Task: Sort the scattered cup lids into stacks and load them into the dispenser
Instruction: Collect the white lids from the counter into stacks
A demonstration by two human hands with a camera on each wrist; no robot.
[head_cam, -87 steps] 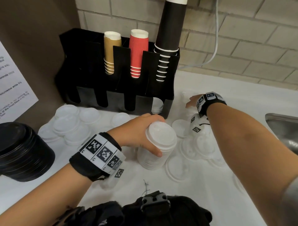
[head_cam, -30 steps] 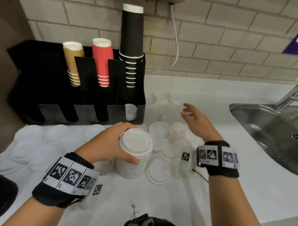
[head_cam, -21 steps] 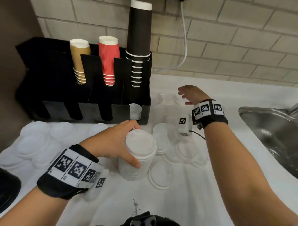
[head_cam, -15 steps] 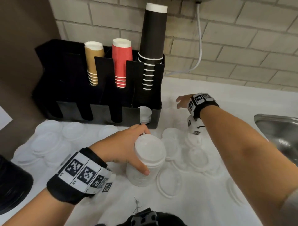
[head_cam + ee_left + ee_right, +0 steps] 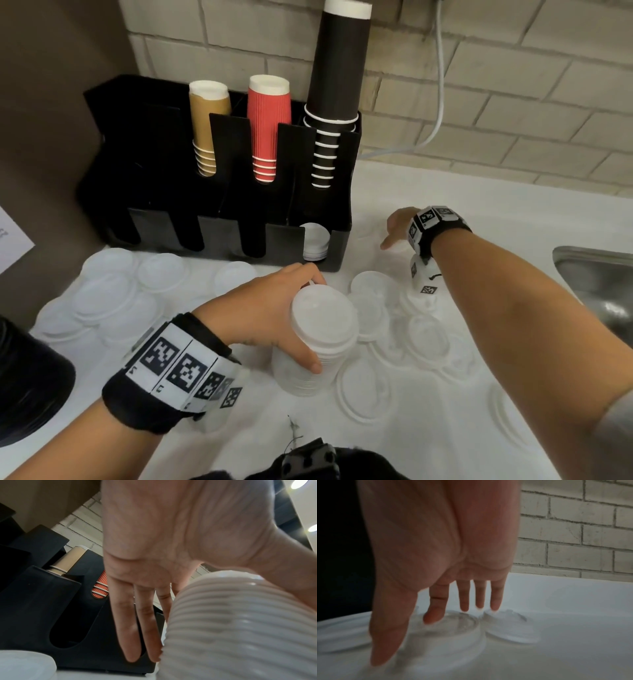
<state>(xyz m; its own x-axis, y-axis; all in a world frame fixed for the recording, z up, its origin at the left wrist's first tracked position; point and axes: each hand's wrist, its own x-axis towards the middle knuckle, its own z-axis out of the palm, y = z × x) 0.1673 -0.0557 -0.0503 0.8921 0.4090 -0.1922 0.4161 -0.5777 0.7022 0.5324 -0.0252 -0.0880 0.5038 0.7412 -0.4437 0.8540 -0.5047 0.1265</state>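
Stack of white lids (image 5: 317,346) stands upright, long axis vertical, tops up, on the white counter (image 5: 428,442) near the black dispenser (image 5: 219,192). Ribbed sides, translucent white. Left hand (image 5: 270,318) wraps the stack, thumb on near side, fingers on far side. Right hand (image 5: 397,224), fingers straight and spread, fingertips touching a clear lid (image 5: 447,632) lying flat at far right of the dispenser. Loose lids (image 5: 424,339) scattered flat around.

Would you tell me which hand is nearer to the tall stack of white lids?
Left. The left hand grips the lid stack; the right hand reaches over loose lids behind it.
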